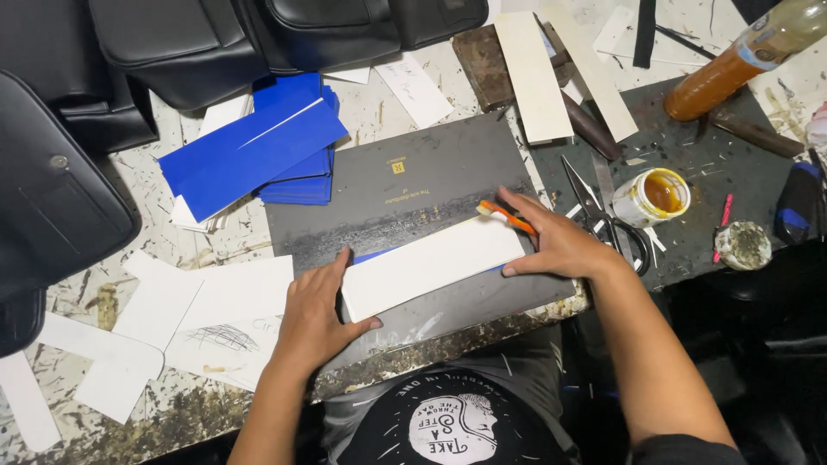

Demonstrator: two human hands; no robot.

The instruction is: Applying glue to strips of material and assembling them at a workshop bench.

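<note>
White card (431, 265) lies flat on a dark board (405, 185) at the near edge of the table (172, 405), a blue sheet peeking out beneath it. My left hand (317, 314) presses its left end, grip open, fingers spread, thumb on the near edge. My right hand (556, 244) steadies the right end while its grip closes on an orange brush (508, 217) lying across the card's far corner. Scissors (599, 215) and an open glue jar (652, 196) sit just right of that hand; blue sheets (258, 151) are stacked to the far left.
</note>
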